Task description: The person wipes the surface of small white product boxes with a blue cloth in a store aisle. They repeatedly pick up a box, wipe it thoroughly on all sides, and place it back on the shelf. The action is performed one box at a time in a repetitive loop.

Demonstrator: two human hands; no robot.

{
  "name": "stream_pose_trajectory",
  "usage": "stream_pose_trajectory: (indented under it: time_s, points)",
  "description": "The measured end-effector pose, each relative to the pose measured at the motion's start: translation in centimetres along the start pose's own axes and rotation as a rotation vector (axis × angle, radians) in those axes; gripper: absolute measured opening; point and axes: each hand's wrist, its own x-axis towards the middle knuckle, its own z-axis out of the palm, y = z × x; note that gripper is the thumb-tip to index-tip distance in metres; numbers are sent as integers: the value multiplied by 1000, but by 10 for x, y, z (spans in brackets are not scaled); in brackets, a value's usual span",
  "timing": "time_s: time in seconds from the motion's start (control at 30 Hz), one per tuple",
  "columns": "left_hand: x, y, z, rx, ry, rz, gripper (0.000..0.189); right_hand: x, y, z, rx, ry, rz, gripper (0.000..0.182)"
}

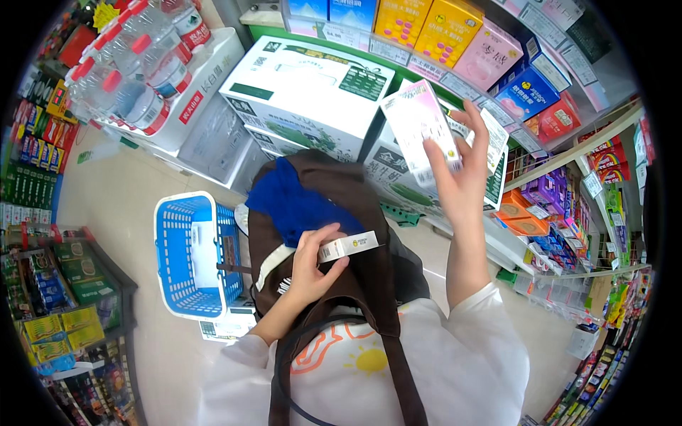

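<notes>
My left hand (310, 269) grips a slim white Jissbon box (349, 246) between thumb and fingers, held over the front of a brown apron (346, 186). Out ahead and to the right, my right hand (458, 160) has a pink and white box (419, 125) pinched by thumb and fingers. Motion blurs that box a little. Behind the right fingers a whitish box or carton (491, 139) is partly hidden. Just past my left fingers, a blue cloth (293, 199) lies on the apron.
Large milk cartons (303, 90) stand below a shelf of boxes, including yellow ones (447, 34) and a blue one (527, 88). Bottled water (138, 101) is at the far left. A blue plastic basket (186, 311) stands on the floor at left. Candy shelves (549, 197) flank the right.
</notes>
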Motion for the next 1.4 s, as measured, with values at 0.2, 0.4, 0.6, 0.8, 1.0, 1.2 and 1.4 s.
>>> stream_pose_trajectory:
  time_s: [0.2, 0.4, 0.6, 0.8, 1.0, 1.2, 1.4]
  points:
    - [-12, 0, -1, -34, 140, -43, 41, 32, 13, 9, -346, -90, -3, 46]
    - [-10, 0, -8, 38, 173, -64, 31, 39, 19, 13, -480, 18, -124, 45]
    - [-4, -5, -7, 69, 130, -102, 29, 43, 21, 3, -377, -57, -108, 39]
    - [-7, -6, -8, 115, 160, -137, 30, 19, -29, -2, 1046, -1571, -822, 32]
    - [4, -8, -6, 24, 201, -114, 31, -4, -55, 3, 1553, -1955, -878, 21]
    - [21, -2, -9, -370, 145, -103, 29, -10, -38, 17, 1986, -1150, -794, 27]
    - [38, 12, -14, 60, 124, 51, 36, -22, 0, 56, 1136, -693, 181, 68]
